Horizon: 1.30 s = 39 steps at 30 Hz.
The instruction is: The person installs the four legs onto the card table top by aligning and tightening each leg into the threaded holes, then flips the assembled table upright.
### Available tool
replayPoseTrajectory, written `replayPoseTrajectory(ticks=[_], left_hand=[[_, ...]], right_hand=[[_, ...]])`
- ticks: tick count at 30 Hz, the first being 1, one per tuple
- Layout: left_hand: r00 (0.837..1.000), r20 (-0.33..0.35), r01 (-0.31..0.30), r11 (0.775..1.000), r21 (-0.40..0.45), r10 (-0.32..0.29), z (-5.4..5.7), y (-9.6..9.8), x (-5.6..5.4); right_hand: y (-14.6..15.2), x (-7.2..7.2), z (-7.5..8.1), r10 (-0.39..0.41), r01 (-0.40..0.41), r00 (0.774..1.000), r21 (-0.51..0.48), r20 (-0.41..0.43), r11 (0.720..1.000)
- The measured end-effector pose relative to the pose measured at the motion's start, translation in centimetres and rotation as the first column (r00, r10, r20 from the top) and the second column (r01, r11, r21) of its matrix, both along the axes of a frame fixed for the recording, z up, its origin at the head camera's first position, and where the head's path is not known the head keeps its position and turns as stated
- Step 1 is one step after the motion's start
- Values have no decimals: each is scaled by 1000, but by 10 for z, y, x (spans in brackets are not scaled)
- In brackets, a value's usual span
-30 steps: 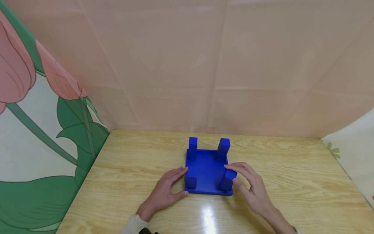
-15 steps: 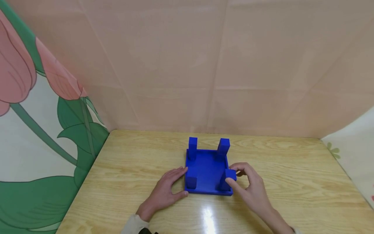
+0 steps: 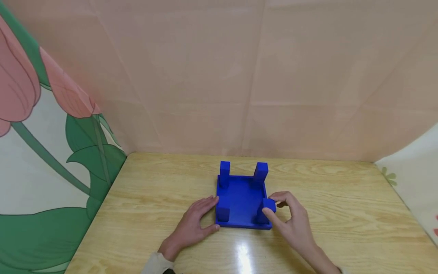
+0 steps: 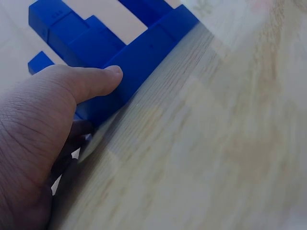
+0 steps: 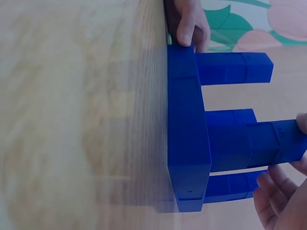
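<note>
A blue square base with a low rim point(image 3: 243, 225) lies on the wooden table, a blue square post standing at each corner. My right hand point(image 3: 295, 224) pinches the top of the near right post point(image 3: 269, 204) between thumb and fingers. Seen from the right wrist, that post point(image 5: 259, 146) stands straight up from the base point(image 5: 188, 115), its end between my fingertips. My left hand point(image 3: 191, 222) rests at the base's left side, fingers nearly straight along the edge and thumb at the near corner. In the left wrist view the thumb point(image 4: 98, 81) presses the base's outer wall point(image 4: 148, 57).
The near left post point(image 3: 224, 214), far left post point(image 3: 224, 173) and far right post point(image 3: 261, 172) stand inside the rim. Light wood tabletop point(image 3: 164, 182) surrounds the base. A pinkish-beige cloth point(image 3: 239, 76) hangs behind, with a flower-printed cloth point(image 3: 99, 152) at left.
The near right post has turned and now looks squarer to the base. My right thumb has moved onto its near face and the index finger behind it. The left hand has stayed in place.
</note>
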State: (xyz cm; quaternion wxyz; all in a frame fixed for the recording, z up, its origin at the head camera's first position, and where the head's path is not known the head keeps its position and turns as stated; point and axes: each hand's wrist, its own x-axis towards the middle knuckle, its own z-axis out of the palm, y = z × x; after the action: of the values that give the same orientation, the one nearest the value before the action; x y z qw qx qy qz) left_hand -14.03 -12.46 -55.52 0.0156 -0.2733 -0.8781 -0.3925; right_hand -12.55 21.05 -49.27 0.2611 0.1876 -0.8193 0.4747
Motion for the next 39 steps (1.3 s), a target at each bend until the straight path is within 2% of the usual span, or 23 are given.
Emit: replayPoseTrajectory(ticks=[6, 11, 21, 24, 27, 30, 33, 39], left_hand=[[1000, 16, -5, 1000, 14, 5, 1, 0, 2], [1000, 10, -1, 1000, 12, 1, 1, 1, 1], [1000, 19, -9, 1000, 8, 9, -1, 1, 0], [1000, 21, -9, 1000, 6, 8, -1, 1, 1], [1000, 13, -8, 1000, 2, 8, -1, 1, 0], [1000, 3, -6, 1000, -3, 6, -1, 1, 0], [1000, -3, -5, 1000, -5, 5, -1, 1, -1], [1000, 12, -15, 1000, 4, 15, 2, 1, 0]], right_hand=[[1, 1, -1, 17, -17, 1000, -14, -7, 1000], [6, 4, -7, 60, -59, 998, -45, 24, 997], [20, 10, -31, 128, -123, 988, -65, 87, 990], [21, 13, -43, 113, -108, 980, -38, 164, 993], [24, 15, -53, 96, -100, 961, 3, 259, 995], [27, 14, -57, 100, -117, 943, 35, 316, 992], [28, 13, -58, 104, -141, 934, 85, 340, 986], [25, 11, -62, 87, -149, 955, 203, 284, 968]])
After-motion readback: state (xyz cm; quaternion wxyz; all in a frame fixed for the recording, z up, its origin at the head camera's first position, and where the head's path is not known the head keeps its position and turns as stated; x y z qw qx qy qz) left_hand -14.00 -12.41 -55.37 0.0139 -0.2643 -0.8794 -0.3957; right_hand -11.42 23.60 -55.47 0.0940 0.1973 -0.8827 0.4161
